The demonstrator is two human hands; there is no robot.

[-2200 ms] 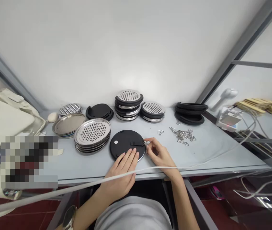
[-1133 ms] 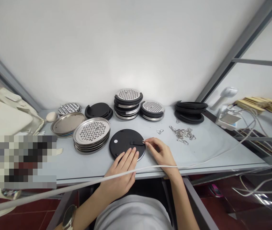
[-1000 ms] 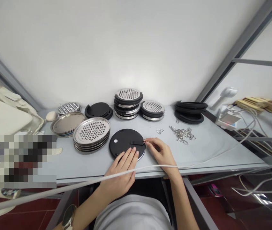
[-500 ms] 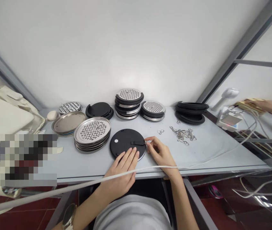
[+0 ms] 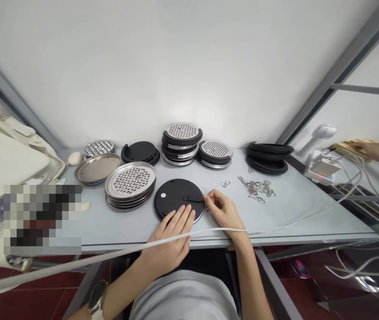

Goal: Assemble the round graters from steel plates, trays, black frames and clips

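A round black disc (image 5: 172, 195) with a white dot and a short black strap (image 5: 192, 199) lies near the table's front edge. My left hand (image 5: 171, 242) rests flat on its lower part, fingers stretched out. At the disc's right edge, my right hand (image 5: 222, 211) is closed, thumb and index finger pinched by the strap's end; what they hold is too small to make out. A small metal clip shows partly beside these fingers. Several loose metal clips (image 5: 258, 187) form a pile to the right, with another clip (image 5: 225, 183) nearer the disc.
Left stand stacks of perforated metal plates (image 5: 131, 180) and plain plates (image 5: 98, 169). Behind are black-rimmed stacks (image 5: 182, 142) and black rings (image 5: 268, 158). A white cable (image 5: 116, 257) crosses in front. Another person's hand (image 5: 378, 151) shows at far right.
The view has shifted slightly. My right fingers have closed in a little at the strap's end, and a small clip now shows below them. My left hand stays on the disc.
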